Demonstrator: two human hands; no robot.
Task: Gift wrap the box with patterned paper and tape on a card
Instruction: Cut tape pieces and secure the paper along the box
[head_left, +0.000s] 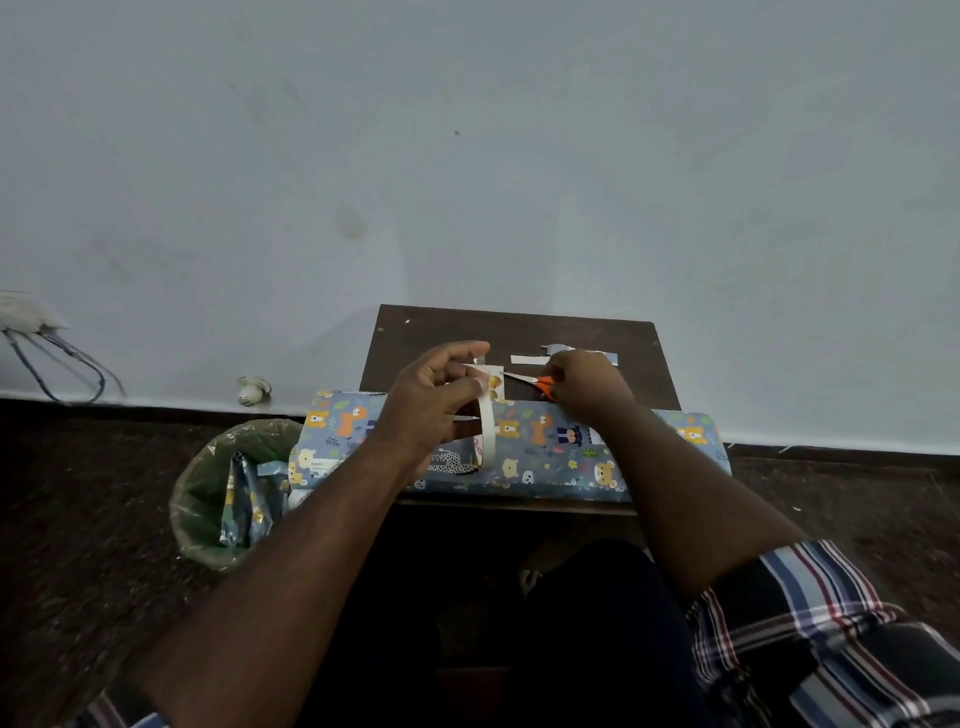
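Observation:
A roll of blue animal-patterned wrapping paper (550, 457) lies across the near edge of the small dark table (519, 327). My left hand (436, 395) holds a roll of white tape (487, 431) upright over the paper, with a strip pulled up between thumb and finger. Behind the tape a small white card (493, 387) with round gold marks shows. My right hand (582, 384) grips orange-handled scissors (537, 383), blades pointing left toward the tape strip. The box is hidden from view.
Paper offcuts (530, 358) lie on the table behind my hands. A green bin (234, 493) with a plastic liner and paper scraps stands on the floor at the table's left. The wall is right behind the table. A cable hangs at far left.

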